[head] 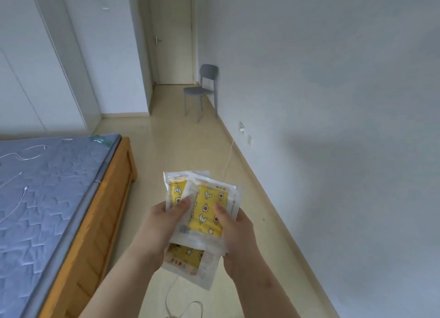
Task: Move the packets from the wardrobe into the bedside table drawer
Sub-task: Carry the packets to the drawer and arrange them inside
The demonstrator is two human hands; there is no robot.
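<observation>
A small stack of clear packets (206,213) with yellow star-and-moon printed contents is held in front of me, above the floor. My left hand (164,225) grips the stack from the left, thumb on top of the front packet. My right hand (234,232) grips it from the right, thumb lying on the yellow print. One packet hangs lower than the others, below my hands. White wardrobe doors (35,68) stand shut at the far left. No bedside table or drawer is in view.
A bed with a blue-grey mattress (47,187) and wooden frame (102,213) fills the left. A grey chair (202,91) stands by the right wall near a closed door (173,37). A white cable (228,160) runs from the wall socket along the floor.
</observation>
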